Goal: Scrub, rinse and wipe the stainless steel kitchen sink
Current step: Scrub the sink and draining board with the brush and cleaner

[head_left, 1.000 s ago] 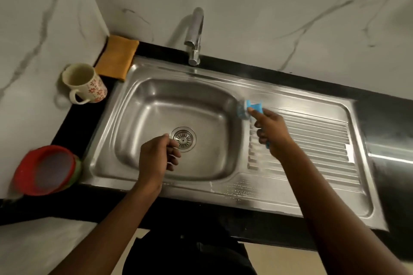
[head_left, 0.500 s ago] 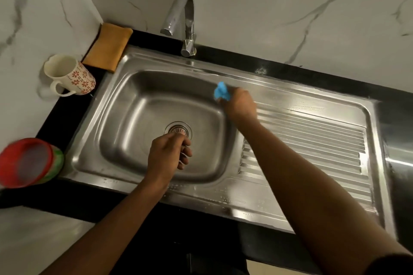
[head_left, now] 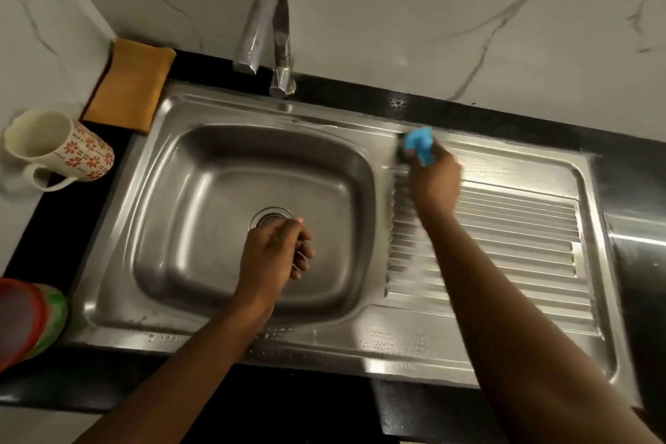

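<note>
Right hand [head_left: 434, 184] fingers grip the brush [head_left: 418, 144], shifted right from the sink [head_left: 504, 234] bowl's rim onto its ridges; left hand [head_left: 270, 256] stays empty, fingers loosely curled, drain [head_left: 268, 218] just beyond them.

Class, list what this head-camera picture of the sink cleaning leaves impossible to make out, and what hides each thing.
Head view:
1. Bristles of the blue brush: covered by the right hand and motion-blurred.
2. The drain: partly behind the left hand.
3. The left hand's palm: turned away, so any contents are unknown.
4. The red and green bowls: cut by the left edge.
</note>
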Available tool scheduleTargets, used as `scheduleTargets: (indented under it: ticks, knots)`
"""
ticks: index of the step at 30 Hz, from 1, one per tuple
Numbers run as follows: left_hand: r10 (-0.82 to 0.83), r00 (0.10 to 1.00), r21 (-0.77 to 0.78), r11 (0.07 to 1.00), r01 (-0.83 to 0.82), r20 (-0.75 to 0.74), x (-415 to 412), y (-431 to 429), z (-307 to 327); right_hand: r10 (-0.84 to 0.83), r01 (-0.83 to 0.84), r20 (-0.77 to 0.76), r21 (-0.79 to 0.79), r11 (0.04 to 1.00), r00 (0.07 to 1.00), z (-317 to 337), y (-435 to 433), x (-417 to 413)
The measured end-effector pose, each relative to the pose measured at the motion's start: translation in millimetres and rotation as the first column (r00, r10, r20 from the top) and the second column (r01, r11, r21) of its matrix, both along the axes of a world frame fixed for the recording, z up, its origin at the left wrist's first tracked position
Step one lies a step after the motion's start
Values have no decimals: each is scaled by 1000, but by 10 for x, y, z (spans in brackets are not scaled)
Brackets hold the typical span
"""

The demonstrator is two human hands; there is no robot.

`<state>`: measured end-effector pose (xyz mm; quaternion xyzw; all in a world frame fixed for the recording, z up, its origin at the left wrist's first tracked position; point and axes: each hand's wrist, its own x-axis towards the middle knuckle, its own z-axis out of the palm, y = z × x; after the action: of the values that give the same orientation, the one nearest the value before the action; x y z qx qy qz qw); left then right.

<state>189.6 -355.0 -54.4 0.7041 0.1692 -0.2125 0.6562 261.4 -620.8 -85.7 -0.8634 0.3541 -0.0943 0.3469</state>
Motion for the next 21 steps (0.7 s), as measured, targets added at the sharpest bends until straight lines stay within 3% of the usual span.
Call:
scheduleTargets:
  ticks: [3, 6, 8, 10, 12, 14, 16, 19, 21]
  knots:
    - [-41, 999, 20, 999, 41, 19, 105, -16, 16, 255, -255, -3, -21, 967, 967, -65, 704, 326]
    - [-57, 998, 25, 998, 56, 40, 185, -14, 15, 352, -364, -115, -99, 926, 929, -62, 837, 381]
    - [-51, 998, 9, 999, 51, 41, 215, 25, -9, 260, -270, -102, -102, 958, 960, -10, 484, 204]
    - [-58, 998, 7, 998, 58, 39, 218, 75, -41, 18, -24, -75, -82, 996, 997, 86, -65, -15]
    - [-60, 998, 5, 998, 60, 22, 205, 133, -66, -216, 207, -96, -93, 974, 972, 187, -551, -168]
    - [-53, 999, -3, 999, 53, -2, 202, 200, -79, -317, 308, -107, -92, 947, 942, 203, -613, -124]
    - [-60, 998, -1, 998, 60, -23, 188, 240, -91, -244, 244, -45, -8, 970, 969, 152, -214, 33]
    - [-82, 996, 12, 997, 83, -34, 193, 234, -94, 0, 0, 33, 16, 1000, 999, 38, 603, 282]
    - [-102, 994, 22, 994, 103, -27, 204, 202, -83, 113, -113, -14, 8, 994, 994, -1, 828, 395]
